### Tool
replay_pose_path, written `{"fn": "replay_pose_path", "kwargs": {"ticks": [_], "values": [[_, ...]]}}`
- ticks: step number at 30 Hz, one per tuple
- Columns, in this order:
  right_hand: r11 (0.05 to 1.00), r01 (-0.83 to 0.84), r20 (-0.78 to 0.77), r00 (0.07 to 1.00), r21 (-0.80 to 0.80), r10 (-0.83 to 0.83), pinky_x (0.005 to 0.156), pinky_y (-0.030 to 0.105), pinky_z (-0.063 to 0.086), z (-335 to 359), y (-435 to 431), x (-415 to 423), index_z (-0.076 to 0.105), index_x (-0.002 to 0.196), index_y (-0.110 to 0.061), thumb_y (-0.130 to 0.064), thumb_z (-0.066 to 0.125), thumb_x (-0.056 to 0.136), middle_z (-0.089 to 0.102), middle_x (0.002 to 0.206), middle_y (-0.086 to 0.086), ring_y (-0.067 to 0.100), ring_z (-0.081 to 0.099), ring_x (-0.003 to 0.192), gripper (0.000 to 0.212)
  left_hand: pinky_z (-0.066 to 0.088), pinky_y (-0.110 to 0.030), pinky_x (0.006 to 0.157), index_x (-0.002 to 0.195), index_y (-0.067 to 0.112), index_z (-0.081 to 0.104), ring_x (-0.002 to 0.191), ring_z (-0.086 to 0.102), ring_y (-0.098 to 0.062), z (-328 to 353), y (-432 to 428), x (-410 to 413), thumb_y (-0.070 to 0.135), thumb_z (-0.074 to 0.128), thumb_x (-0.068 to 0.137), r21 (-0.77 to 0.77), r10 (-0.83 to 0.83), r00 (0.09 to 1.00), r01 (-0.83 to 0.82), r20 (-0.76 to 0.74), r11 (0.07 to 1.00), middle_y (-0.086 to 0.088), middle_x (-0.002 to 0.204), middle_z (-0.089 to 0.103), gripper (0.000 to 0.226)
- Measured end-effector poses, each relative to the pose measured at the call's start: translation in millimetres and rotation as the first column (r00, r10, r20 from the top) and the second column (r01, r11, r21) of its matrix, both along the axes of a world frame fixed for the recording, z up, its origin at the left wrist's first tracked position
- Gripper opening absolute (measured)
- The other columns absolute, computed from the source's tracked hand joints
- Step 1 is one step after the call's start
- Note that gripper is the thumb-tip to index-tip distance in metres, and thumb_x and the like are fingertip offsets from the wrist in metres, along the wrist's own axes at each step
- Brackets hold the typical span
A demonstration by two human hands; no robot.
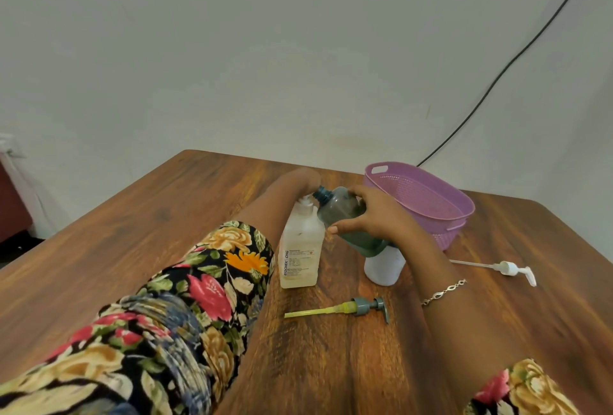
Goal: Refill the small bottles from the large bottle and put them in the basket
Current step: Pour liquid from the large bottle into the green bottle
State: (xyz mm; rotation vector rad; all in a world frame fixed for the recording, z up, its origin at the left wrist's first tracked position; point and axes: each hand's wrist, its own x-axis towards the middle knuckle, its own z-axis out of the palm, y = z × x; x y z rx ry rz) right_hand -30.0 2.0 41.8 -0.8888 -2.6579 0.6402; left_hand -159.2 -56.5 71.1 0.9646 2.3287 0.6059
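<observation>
Right hand (374, 215) holds green bottle (345, 212) tilted over clear bottle (300, 248), mouths seemingly touching.

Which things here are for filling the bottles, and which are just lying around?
For the job: green bottle, clear labelled bottle, white bottle, purple basket, grey pump, white pump.
Not for the job: black cable on the wall, bracelet on the wrist.

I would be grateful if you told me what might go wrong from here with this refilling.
1. The right hand tilts the dark bottle, its open neck at the mouth of the labelled bottle; if misaligned, liquid may spill onto the table.
2. The small white bottle stands close under that hand's wrist and might be knocked over.
3. The grey pump lies loose between the forearms and could be swept off.
</observation>
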Motion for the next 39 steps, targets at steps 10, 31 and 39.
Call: {"fn": "replay_pose_path", "kwargs": {"ticks": [10, 31, 39], "values": [[0.999, -0.013, -0.020, 1.000, 0.039, 0.014, 0.086, 0.027, 0.041, 8.4, 0.6, 2.2, 0.042, 0.135, -0.018, -0.040, 0.078, 0.069, 0.050, 0.131, 0.004, 0.021, 0.049, 0.115, 0.078, 0.042, -0.044, 0.091, 0.118, 0.004, 0.047, 0.092, 0.055, -0.032, 9.6, -5.6, -6.0, 0.030, 0.033, 0.100, -0.005, -0.030, 0.988, 0.031, 0.153, 1.000, -0.022, 0.114, 0.055, 0.034], [0.999, -0.017, -0.002, 1.000, 0.041, 0.017, 0.089, 0.028, 0.041, 5.3, -1.7, -1.5, 0.042, 0.135, -0.017, -0.039, 0.079, 0.068, 0.050, 0.132, 0.005, 0.021, 0.049, 0.116, 0.081, 0.049, -0.031, 0.078, 0.126, -0.007, 0.046, 0.076, 0.052, -0.024, -4.5, 0.5, -10.3, 0.004, 0.037, 0.097, 0.033, -0.047, 0.999, 0.046, 0.016, 0.998, -0.008, 0.075, 0.047, 0.032], [1.000, -0.021, 0.001, 1.000, 0.023, 0.021, 0.091, 0.028, 0.041, 9.3, -4.9, 1.2, 0.040, 0.137, -0.016, -0.037, 0.079, 0.068, 0.049, 0.134, 0.006, 0.022, 0.048, 0.118, 0.081, 0.046, -0.025, 0.072, 0.123, -0.009, 0.048, 0.069, 0.049, -0.017, -5.8, 4.0, -9.6, 0.010, 0.035, 0.099, 0.071, -0.039, 0.999, 0.039, 0.004, 0.997, -0.013, 0.091, 0.051, 0.033]]}}
